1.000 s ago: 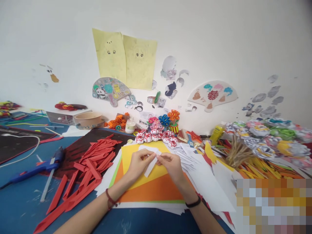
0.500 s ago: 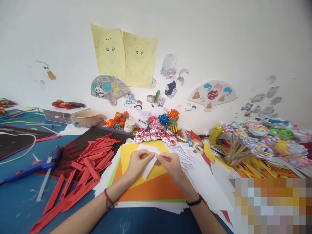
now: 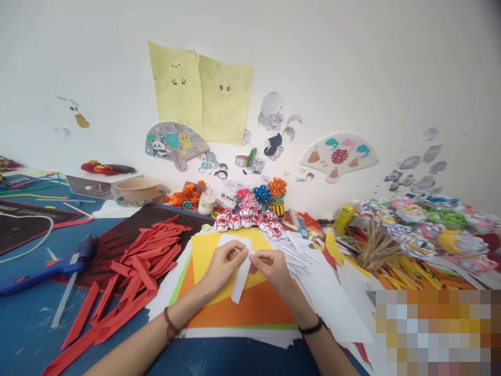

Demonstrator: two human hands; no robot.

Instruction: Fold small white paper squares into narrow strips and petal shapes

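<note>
A folded white paper strip (image 3: pixel 241 279) is pinched between my two hands, its long end hanging down toward me. My left hand (image 3: pixel 224 265) grips it from the left with thumb and forefinger. My right hand (image 3: pixel 272 269) pinches its right edge, the fingertips close to those of the left. Below lies a stack of coloured sheets, with a yellow sheet (image 3: pixel 203 261) over an orange sheet (image 3: pixel 235 316). Another white piece of paper (image 3: pixel 235 239) shows just behind my fingers; whether it joins the strip I cannot tell.
Folded red paper strips (image 3: pixel 156 245) lie in a heap at left, near a blue glue gun (image 3: pixel 74 263). White paper strips (image 3: pixel 295 256) and sheets spread at right. Red-and-white paper balls (image 3: pixel 246 219) stand behind the stack. Paper flowers (image 3: pixel 442 219) crowd the far right.
The strip's free end has swung to point more straight down toward me. My hands stay close together with slightly shifted fingers. The view has shifted slightly.
</note>
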